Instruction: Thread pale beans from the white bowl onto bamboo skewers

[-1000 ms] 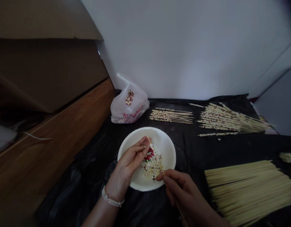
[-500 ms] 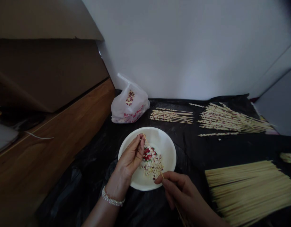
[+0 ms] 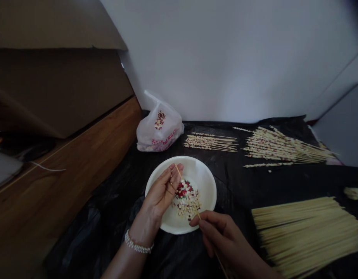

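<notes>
A white bowl (image 3: 206, 174) with small pale and dark red pieces (image 3: 187, 205) in its bottom stands in front of me. Over its left side my left hand (image 3: 168, 184) is turned palm up, fingers loosely curled and apart, with the tip of a thin wooden skewer (image 3: 179, 170) against the fingers. At the bowl's lower right rim, my right hand (image 3: 216, 228) pinches a skewer between thumb and forefinger. The skewer's middle part is hard to make out over the pieces. Whether small pieces lie in my left palm cannot be made out.
Behind the bowl are a tied white plastic bag (image 3: 159, 131) and a small row of threaded skewers (image 3: 210, 142). A larger pile of threaded skewers (image 3: 272, 145) lies farther right. Bare skewers (image 3: 306, 232) are spread at lower right on black plastic sheeting (image 3: 234, 182). Cardboard (image 3: 56, 85) stands at left.
My left hand's fingers have opened from around the skewer tip, so more of the tip shows. My right hand has barely moved and keeps its pinch.
</notes>
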The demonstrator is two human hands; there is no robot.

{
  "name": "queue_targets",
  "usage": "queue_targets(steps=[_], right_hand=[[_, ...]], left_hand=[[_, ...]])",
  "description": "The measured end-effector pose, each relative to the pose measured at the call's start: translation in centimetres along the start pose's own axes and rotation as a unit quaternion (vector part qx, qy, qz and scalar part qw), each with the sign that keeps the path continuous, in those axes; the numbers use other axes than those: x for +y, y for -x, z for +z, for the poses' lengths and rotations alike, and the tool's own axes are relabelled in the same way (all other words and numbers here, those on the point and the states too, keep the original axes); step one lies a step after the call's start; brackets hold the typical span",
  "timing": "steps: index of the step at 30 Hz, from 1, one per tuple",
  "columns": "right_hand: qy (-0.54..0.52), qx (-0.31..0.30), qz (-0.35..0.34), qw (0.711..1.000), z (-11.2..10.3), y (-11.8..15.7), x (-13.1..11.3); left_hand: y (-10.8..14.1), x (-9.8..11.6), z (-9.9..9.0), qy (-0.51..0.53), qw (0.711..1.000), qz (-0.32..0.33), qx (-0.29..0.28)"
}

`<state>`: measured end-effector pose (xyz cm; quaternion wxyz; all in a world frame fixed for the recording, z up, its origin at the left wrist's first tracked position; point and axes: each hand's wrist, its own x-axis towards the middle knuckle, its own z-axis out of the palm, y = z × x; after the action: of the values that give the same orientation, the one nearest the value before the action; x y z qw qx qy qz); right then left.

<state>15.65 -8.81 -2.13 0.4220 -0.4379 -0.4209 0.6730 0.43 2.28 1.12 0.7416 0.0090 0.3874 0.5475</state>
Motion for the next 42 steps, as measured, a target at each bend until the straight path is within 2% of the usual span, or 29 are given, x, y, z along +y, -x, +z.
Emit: queue_targets(steps=[4, 10, 18, 26, 30, 33, 38, 42], right_hand=[[-0.005, -0.007, 0.0, 1.0, 0.0, 0.0, 0.0], [0.002, 0.0, -0.005, 1.0, 0.0, -0.1, 0.1], [0.001, 0.003, -0.006, 1.0, 0.0, 0.0, 0.0], [0.004, 0.0, 0.002, 1.0, 0.0, 0.0, 0.2], [0.004, -0.005, 0.005, 1.0, 0.1, 0.1, 0.1], [-0.005, 0.001, 0.022, 1.0, 0.3, 0.3, 0.2], [-0.003, -0.008, 0.015, 1.0, 0.5, 0.3, 0.3], [0.002, -0.01, 0.013, 1.0, 0.3, 0.1, 0.3]], left_hand=[[-0.2, 0.1, -0.1, 0.034, 0.999, -0.011, 0.007], [-0.9, 0.1, -0.7, -0.027, 0.999, 0.013, -0.024], [-0.8, 0.0, -0.4, -0.033, 0.999, 0.0, -0.025], [-0.3, -0.2, -0.3, -0.051, 0.996, 0.059, -0.03], [-0.5, 0.0, -0.7, -0.074, 0.996, 0.034, -0.026], [-0.5, 0.2, -0.9, -0.095, 0.994, 0.039, -0.032], [-0.6, 0.3, -0.7, -0.067, 0.996, 0.06, -0.024], [-0.7, 0.4, -0.7, -0.054, 0.998, 0.038, -0.02]])
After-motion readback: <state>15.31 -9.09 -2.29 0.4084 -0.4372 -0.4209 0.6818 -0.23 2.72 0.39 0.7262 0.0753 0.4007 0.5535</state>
